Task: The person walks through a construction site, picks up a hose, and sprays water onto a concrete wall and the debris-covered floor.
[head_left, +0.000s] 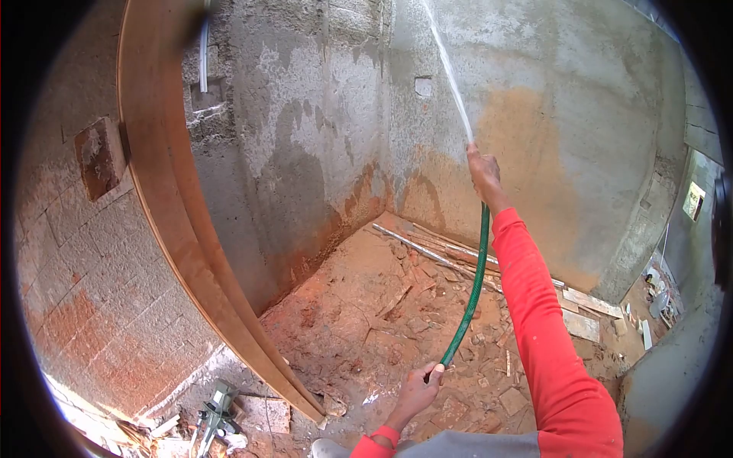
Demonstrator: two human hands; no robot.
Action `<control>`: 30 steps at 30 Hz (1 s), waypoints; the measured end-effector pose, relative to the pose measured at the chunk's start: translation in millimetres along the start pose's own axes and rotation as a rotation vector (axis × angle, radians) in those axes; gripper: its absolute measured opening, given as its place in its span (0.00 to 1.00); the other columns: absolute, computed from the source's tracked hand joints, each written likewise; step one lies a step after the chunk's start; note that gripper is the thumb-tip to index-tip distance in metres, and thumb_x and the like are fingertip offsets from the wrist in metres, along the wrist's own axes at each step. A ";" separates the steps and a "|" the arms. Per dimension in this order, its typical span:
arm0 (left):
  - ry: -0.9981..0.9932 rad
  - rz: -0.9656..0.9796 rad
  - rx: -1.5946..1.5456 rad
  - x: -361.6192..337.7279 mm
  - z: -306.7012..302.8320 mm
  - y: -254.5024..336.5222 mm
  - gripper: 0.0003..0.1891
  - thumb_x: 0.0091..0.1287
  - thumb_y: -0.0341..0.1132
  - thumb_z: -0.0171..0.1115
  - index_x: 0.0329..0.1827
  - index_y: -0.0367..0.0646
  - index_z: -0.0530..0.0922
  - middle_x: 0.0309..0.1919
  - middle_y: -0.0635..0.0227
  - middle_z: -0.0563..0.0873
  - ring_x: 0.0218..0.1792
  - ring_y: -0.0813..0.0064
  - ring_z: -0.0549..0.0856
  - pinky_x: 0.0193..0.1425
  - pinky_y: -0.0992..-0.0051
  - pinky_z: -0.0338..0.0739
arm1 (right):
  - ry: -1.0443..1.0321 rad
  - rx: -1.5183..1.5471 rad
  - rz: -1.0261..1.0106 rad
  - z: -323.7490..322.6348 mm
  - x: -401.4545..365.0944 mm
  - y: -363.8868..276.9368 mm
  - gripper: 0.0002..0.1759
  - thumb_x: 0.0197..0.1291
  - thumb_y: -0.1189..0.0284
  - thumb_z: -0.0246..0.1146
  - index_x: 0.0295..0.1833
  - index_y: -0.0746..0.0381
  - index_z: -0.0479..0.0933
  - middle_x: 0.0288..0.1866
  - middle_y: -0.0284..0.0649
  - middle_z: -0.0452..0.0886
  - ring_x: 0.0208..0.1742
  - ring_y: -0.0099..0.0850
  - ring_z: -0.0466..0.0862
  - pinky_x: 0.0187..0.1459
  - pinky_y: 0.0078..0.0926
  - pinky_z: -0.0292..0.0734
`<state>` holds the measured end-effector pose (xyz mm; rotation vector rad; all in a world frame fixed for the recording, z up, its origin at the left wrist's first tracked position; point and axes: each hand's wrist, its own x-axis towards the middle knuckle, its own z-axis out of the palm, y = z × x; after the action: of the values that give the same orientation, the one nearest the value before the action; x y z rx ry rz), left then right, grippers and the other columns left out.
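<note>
A green hose (475,282) runs in a curve between my two hands. My right hand (484,172), on an outstretched arm, is wrapped around the hose near its outlet, and the very end is hidden in the fingers. From there a white jet of water (449,69) shoots up and slightly left, in front of the plastered wall (603,99). Lower down, my left hand (419,393) is closed around the hose with the thumb on top. Dark wet patches mark the left wall (294,183).
A tall brown wooden door frame (179,198) stands at the left. Broken rubble (427,305) covers the reddish floor. Long strips of wood (435,256) lie along the back wall, with planks (582,324) at the right. A green-grey power tool (219,412) sits at the lower left.
</note>
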<state>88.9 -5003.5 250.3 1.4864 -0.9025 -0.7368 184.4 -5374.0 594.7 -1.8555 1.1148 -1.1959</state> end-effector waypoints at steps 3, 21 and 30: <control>-0.026 -0.008 0.020 -3.0 3.7 -5.2 0.19 0.86 0.47 0.56 0.44 0.40 0.84 0.23 0.71 0.78 0.27 0.78 0.77 0.34 0.68 0.73 | 0.037 -0.148 -0.067 26.7 19.2 35.3 0.44 0.70 0.33 0.58 0.33 0.70 0.84 0.28 0.49 0.85 0.29 0.43 0.87 0.30 0.47 0.77; 0.016 -0.054 0.043 -5.9 2.9 -5.5 0.19 0.85 0.47 0.58 0.43 0.41 0.85 0.24 0.68 0.82 0.27 0.74 0.80 0.35 0.66 0.75 | 0.026 -0.112 0.058 9.8 15.6 42.8 0.47 0.69 0.31 0.53 0.49 0.70 0.90 0.53 0.59 0.91 0.58 0.56 0.91 0.58 0.54 0.82; -0.055 -0.079 0.097 -6.8 4.4 -1.5 0.20 0.86 0.49 0.56 0.44 0.42 0.84 0.25 0.69 0.81 0.28 0.75 0.80 0.37 0.67 0.75 | -0.017 -0.296 0.063 17.0 17.3 67.8 0.45 0.68 0.33 0.55 0.52 0.68 0.90 0.56 0.59 0.91 0.62 0.56 0.90 0.61 0.54 0.82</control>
<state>82.0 -4999.8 248.0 1.6021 -0.9361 -0.8044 183.4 -5417.0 536.9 -2.0263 1.3912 -1.0210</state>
